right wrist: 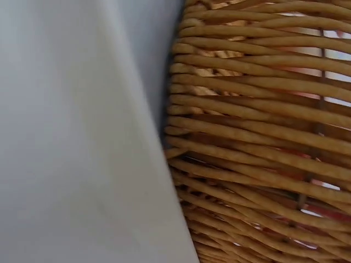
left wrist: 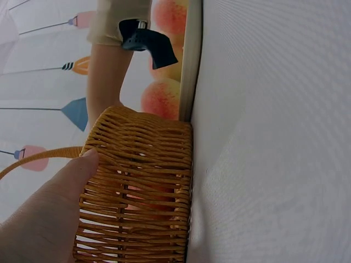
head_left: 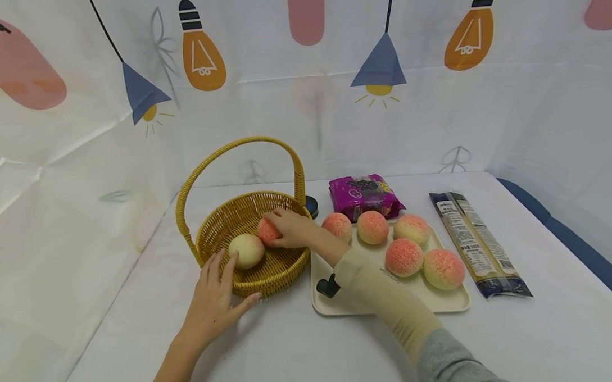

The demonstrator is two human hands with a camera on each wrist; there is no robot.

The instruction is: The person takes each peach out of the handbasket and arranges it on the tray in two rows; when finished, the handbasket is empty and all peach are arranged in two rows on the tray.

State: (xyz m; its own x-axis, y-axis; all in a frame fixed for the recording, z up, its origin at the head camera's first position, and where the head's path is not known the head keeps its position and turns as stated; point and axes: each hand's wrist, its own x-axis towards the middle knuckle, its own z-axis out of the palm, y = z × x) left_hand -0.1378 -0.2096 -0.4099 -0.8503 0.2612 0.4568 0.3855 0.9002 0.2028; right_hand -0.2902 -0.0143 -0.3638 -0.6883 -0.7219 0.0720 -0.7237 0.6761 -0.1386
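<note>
A yellow-brown wicker basket [head_left: 276, 283] with a tall arched handle stands on the left of the table. In it, my right hand [head_left: 296, 228] holds a pink-red peach [head_left: 268, 231], its fingers curled over the fruit. Beside that lies a paler peach [head_left: 247, 251]. My left hand [head_left: 216, 301] rests at the basket's near left rim with spread fingers reaching over it, near the pale peach. The left wrist view shows its thumb [left wrist: 79, 170] against the woven rim. Wickerwork fills much of the right wrist view, where the right hand is hidden.
A cream tray [head_left: 350, 308] with several peaches [head_left: 404, 258] stands right of the basket, under my right forearm. Behind it lies a purple package [head_left: 363, 196]. A long, flat packet [head_left: 479, 244] lies at the right. A dark round object [head_left: 311, 206] sits behind the basket.
</note>
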